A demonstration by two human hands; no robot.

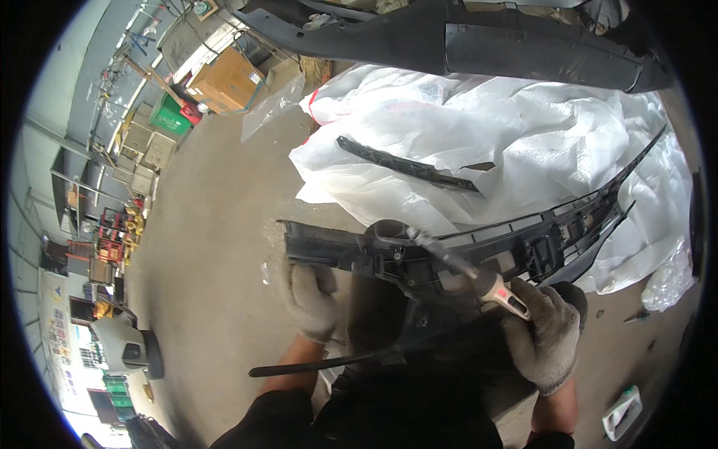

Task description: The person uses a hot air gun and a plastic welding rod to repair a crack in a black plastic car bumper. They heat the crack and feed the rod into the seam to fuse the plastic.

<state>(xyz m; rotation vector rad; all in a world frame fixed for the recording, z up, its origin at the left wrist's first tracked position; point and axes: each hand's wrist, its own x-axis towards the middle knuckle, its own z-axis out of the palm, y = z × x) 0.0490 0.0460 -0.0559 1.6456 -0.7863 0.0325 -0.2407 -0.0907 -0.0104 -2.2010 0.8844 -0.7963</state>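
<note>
A long black plastic car trim panel (479,251), ribbed and slotted, lies across my knees, its right part narrowing to a curved tip. In a grey knit work glove, my left hand (310,301) curls against the lower edge at its left end; motion smears the glove a little. My right hand (544,329), gloved likewise, grips a tool (502,292) with a pale handle and a long grey barrel. Its blurred barrel slants up and left over the panel's middle; whether its tip touches cannot be seen. A thin black strip (321,367) crosses my left forearm and lap.
White plastic sheeting (441,120) covers the floor ahead, bearing a broken black strip (407,163). A large black bumper (366,37) lies beyond. Far left are a cardboard box (224,81) and a green bin (170,114). A white bottle (622,413) stands at lower right.
</note>
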